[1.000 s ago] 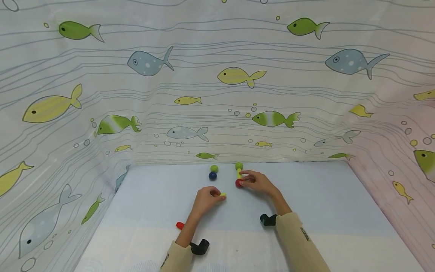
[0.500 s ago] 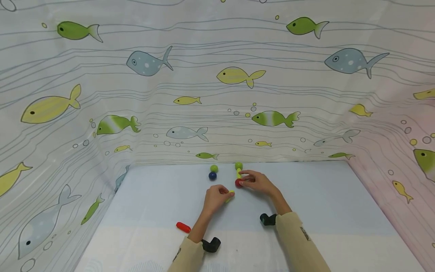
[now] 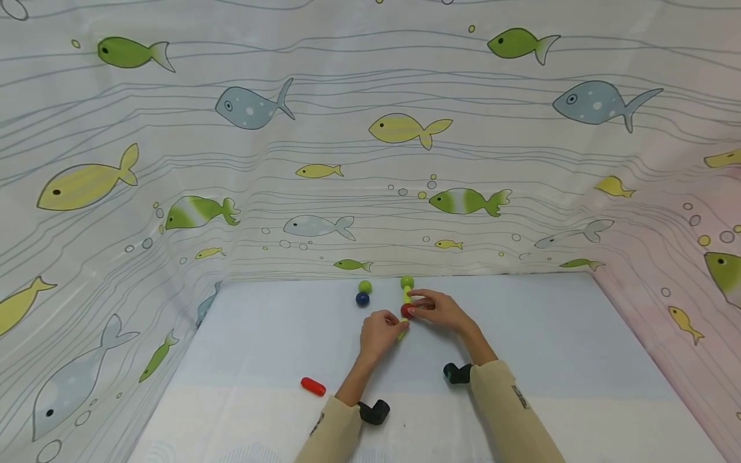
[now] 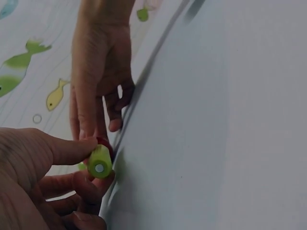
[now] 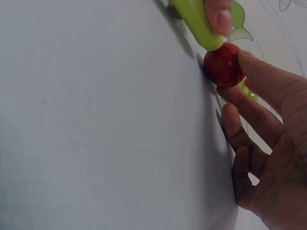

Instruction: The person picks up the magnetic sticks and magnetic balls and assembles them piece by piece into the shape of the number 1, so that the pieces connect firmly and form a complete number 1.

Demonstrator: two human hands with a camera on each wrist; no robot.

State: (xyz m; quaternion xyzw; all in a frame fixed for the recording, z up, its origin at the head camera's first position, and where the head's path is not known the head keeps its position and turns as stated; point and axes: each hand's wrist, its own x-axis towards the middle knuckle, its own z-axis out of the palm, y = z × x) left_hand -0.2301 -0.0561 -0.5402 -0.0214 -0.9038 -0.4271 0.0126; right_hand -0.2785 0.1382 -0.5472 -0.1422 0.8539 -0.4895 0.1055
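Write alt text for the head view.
The left hand holds a lime rod close to a red ball pinched by the right hand over a pale tabletop. Beyond that ball, another lime rod leads to a green ball; left of these sit a blue ball and a second green ball, with a red rod nearer the viewer.

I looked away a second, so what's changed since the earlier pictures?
The left grip has carried a yellow stick rightward and slightly forward to the red ball. The red stick, partly hidden by the left arm at first, now shows fully. Nothing was let go: the right grip still holds the red ball. The navy ball and green ball beside it stayed put.
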